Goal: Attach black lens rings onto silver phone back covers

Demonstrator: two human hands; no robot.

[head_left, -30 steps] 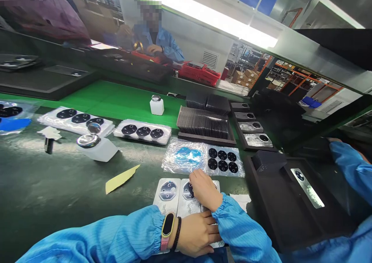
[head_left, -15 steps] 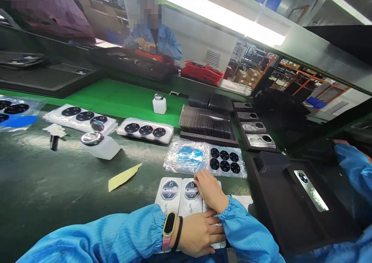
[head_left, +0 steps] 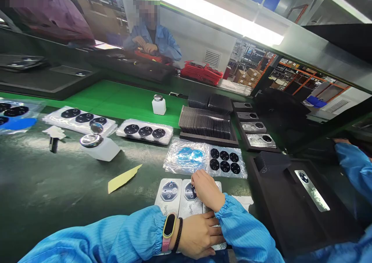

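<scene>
Three silvery metal plates lie side by side at the table's front: a left plate [head_left: 161,201], a middle plate [head_left: 188,212] and a right plate [head_left: 218,185], which is mostly covered. Dark octagonal patches mark their upper parts. My left hand [head_left: 200,234], with a wristband, lies flat with fingers spread across the lower middle and right plates. Above it, my right hand [head_left: 207,189] is closed, fingers curled together at the right edge of the middle plate's octagonal patch [head_left: 189,192]. Its thumb and whatever it pinches are hidden.
Behind the plates lie a plastic bag with blue film [head_left: 186,158] and a sheet of black round stickers [head_left: 224,165]. A dispenser bottle [head_left: 101,148] and yellow paper [head_left: 123,179] are left. A black tray [head_left: 293,220] stands right; a co-worker's sleeve [head_left: 353,164] is beyond.
My right hand has shifted slightly left, covering more of the middle plate's patch. The left hand stays flat on the plates.
</scene>
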